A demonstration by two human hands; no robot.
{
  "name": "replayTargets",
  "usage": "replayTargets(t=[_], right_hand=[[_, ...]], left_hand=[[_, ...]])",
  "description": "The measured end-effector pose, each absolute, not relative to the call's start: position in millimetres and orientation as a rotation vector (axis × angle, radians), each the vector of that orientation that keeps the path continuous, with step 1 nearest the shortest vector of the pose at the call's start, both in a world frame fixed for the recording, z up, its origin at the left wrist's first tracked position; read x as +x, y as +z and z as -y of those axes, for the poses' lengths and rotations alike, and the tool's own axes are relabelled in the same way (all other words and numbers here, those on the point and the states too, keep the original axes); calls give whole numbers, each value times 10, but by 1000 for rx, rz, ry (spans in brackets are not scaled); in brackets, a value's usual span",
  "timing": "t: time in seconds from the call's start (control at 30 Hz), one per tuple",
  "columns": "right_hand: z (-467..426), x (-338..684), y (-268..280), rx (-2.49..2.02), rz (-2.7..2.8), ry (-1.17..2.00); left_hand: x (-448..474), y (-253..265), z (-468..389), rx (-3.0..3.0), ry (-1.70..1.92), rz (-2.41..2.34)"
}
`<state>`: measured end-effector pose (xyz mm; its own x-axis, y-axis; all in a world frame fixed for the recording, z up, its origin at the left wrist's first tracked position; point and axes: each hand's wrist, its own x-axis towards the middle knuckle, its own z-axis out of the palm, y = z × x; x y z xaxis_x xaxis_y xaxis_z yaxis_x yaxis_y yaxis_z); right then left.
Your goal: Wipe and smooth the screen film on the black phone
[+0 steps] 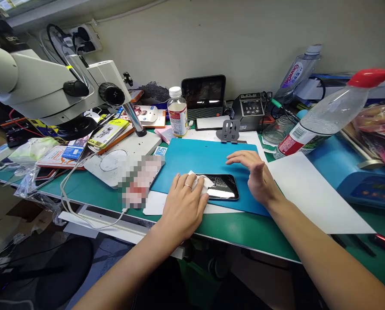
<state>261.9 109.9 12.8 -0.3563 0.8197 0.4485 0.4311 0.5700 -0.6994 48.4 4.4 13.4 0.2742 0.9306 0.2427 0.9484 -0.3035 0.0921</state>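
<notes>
A smartphone (225, 187) with a dark, glossy screen lies flat on a blue work mat (192, 157). My left hand (186, 200), a ring on one finger, rests over the phone's left end. Its fingers press a crumpled white tissue (207, 183) against the glass and hide part of both. To the right of the phone, my right hand (257, 176) is raised above the mat with its fingers apart and nothing in them. A pixelated device (144, 181) with a white cable plugged in lies left of the mat.
A microscope (66, 90) overhangs the left side, near stacked boxes (108, 133). Behind the mat stand a bottle (177, 112), a dark-screened device (203, 92), a soldering station (249, 110) and a grey stand (229, 131). On the right are a red-capped bottle (328, 116) and white paper (315, 193).
</notes>
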Motion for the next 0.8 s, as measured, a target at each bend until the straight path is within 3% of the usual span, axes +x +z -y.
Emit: replayTargets(t=[0.8], right_hand=[[-1069,2609,175,-1022,1993,626]], left_hand=[[575,139,26,-2430,-367,1819]])
